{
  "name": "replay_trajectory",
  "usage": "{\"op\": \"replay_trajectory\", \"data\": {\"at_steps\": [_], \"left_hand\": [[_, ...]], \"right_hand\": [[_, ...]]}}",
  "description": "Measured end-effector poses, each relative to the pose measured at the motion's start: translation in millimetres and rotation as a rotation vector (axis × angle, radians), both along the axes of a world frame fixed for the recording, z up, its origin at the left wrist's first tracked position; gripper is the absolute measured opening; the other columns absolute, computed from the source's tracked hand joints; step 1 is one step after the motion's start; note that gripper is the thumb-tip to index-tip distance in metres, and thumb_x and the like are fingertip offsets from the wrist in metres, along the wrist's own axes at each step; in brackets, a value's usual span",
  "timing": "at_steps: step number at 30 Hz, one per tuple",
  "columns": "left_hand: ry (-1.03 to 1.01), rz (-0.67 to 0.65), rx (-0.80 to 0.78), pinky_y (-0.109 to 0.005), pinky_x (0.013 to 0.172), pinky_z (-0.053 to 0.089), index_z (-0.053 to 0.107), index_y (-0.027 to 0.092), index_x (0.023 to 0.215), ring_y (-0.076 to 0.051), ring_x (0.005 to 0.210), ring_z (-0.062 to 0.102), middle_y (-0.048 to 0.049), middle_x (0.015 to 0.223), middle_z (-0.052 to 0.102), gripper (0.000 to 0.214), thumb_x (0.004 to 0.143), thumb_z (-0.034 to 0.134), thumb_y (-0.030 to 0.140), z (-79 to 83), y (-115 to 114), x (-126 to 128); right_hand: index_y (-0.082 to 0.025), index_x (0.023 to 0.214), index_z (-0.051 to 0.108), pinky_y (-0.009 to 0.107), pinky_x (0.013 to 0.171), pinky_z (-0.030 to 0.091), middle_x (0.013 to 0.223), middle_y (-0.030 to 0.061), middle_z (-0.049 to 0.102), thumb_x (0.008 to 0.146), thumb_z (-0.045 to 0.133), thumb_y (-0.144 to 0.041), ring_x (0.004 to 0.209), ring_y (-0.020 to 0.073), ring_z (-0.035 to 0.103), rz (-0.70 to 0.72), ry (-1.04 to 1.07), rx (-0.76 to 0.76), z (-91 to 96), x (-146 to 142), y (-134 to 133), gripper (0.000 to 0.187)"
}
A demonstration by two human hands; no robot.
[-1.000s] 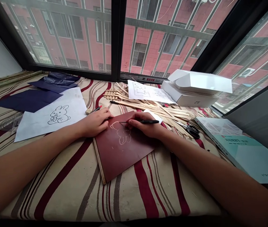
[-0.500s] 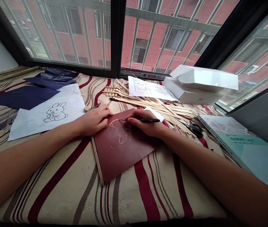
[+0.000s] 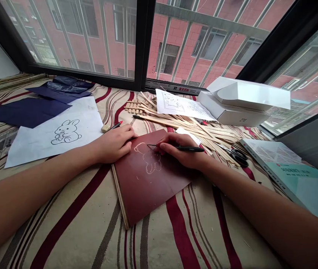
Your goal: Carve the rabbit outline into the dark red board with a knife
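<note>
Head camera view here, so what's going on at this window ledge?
A person is working at a window ledge covered in striped cloth. Their right hand grips a slim black scribing tool, its tip at a pale rabbit outline on a dark red board. Their left hand rests on the board's corner. A rabbit drawing on white paper and wooden strips lie nearby.

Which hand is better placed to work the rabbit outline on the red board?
Probably the right hand: it grips the black-handled pointed tool, tip at the outline. The left hand, empty, rests at the edge of the board.
</note>
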State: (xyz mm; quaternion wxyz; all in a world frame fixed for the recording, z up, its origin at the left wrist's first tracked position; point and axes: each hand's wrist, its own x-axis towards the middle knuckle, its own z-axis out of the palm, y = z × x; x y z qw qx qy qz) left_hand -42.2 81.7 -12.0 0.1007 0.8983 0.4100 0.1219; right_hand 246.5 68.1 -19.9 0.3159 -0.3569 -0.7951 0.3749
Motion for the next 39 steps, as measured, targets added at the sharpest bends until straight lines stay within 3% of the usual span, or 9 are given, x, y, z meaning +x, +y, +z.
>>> {"op": "replay_trajectory", "data": {"at_steps": [13, 39], "left_hand": [[0.013, 0.005, 0.008, -0.045, 0.102, 0.054, 0.071, 0.012, 0.123, -0.029, 0.111, 0.065, -0.0152, 0.121, 0.065, 0.045, 0.097, 0.039, 0.029, 1.7, -1.2, 1.0], [0.000, 0.029, -0.018, -0.049, 0.102, 0.054, 0.071, 0.013, 0.121, -0.031, 0.111, 0.065, -0.0150, 0.120, 0.065, 0.044, 0.095, 0.041, 0.030, 3.1, -2.0, 2.6]], "right_hand": [[-0.021, 0.095, 0.073, 0.031, 0.072, 0.054, 0.093, 0.0046, 0.083, 0.106, 0.065, -0.038, 0.082, 0.0186, 0.076, -0.103, -0.098, 0.092, -0.6, -6.6, -17.9, 0.021], [-0.020, 0.096, 0.069, 0.030, 0.070, 0.047, 0.085, 0.0027, 0.076, 0.104, 0.064, -0.033, 0.073, 0.0159, 0.067, -0.102, -0.141, 0.186, 6.8, -14.7, -22.2, 0.017]]}}
